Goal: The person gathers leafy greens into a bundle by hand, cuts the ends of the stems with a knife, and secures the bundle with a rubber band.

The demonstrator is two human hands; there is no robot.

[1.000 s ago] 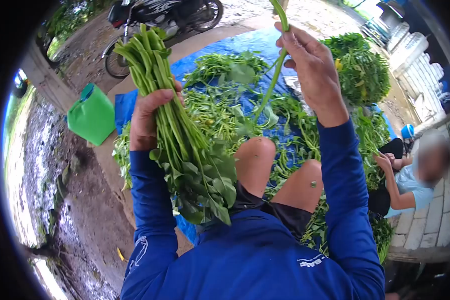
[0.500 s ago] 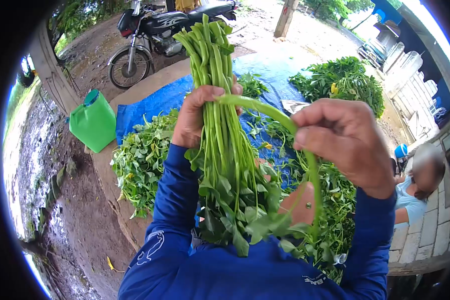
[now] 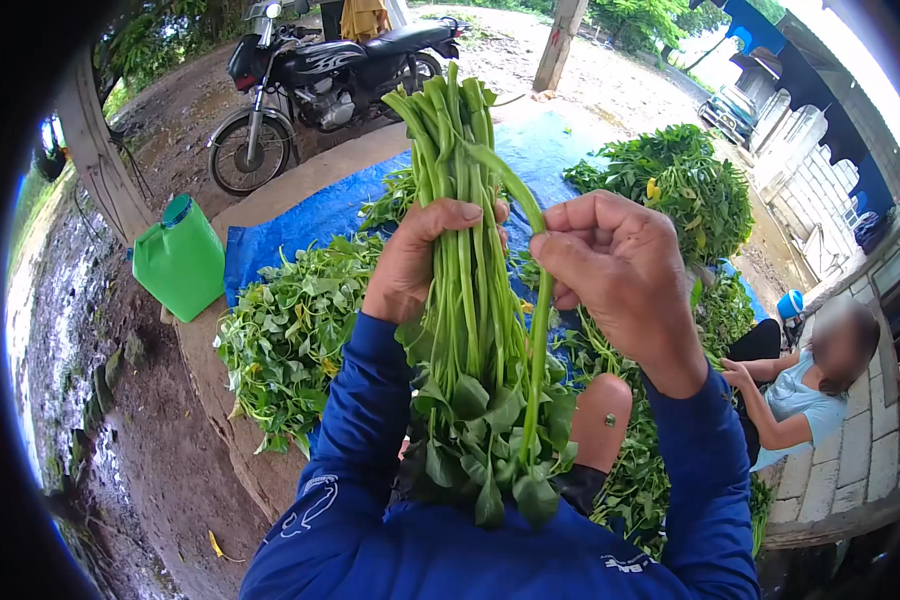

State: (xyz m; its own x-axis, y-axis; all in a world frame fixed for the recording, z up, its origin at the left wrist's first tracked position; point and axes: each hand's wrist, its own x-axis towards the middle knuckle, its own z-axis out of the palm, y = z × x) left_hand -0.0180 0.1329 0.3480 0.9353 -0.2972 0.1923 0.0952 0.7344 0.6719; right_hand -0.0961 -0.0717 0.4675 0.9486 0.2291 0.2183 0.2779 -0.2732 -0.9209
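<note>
My left hand is wrapped round a thick bunch of leafy green stems. The cut ends point up and away from me, while the broad leaves hang toward my lap. A single long stem bends over from the upper right of the bunch, and my right hand pinches it between thumb and forefinger. Its leaves hang beside those of the bunch. Below and around my hands lie loose greens, with a leafy heap to the left.
A blue tarp lies under the greens, with another large heap at the back right. A green jug stands at the left. Beyond the tarp is a parked motorcycle. Another person sits at the right by a block wall.
My right hand has moved left and closer to the bunch with the stem. The stem now bends down beside the bunch. My left hand has shifted slightly right and lower.
</note>
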